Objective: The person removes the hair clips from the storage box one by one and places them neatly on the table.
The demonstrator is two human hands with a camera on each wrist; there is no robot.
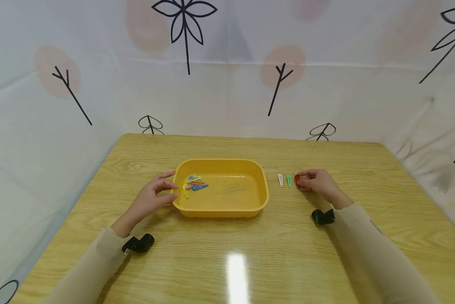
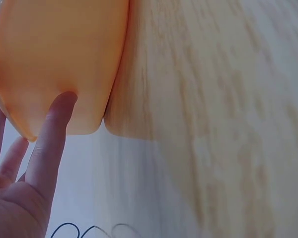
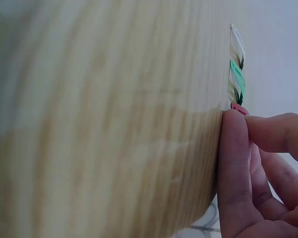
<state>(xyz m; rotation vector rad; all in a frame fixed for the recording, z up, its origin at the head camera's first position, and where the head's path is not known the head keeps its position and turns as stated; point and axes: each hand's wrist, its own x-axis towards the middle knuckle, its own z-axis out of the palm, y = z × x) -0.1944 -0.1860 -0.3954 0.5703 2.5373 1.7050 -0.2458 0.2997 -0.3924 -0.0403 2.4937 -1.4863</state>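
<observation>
My right hand point(image 1: 318, 184) pinches a red snap hair clip point(image 1: 297, 180) between thumb and fingers, down at the tabletop. Only a bit of that red clip point(image 3: 239, 108) shows past the fingertips in the right wrist view. To its left lie a green hair clip point(image 1: 289, 180) and a white hair clip point(image 1: 280, 180), spaced in a row. My left hand point(image 1: 151, 197) is at the left end of a yellow plastic tray point(image 1: 219, 210), fingers spread and loosely bent, holding nothing. Several colourful hair clips point(image 1: 198, 183) lie heaped in the tray's left part.
The tray stands mid-table on a wood-grain table point(image 1: 197, 253). Behind the table hangs a white patterned cloth point(image 1: 227, 101), which also runs along both sides. A black wrist device point(image 1: 139, 244) sits on the left sleeve, another black device point(image 1: 322, 216) on the right.
</observation>
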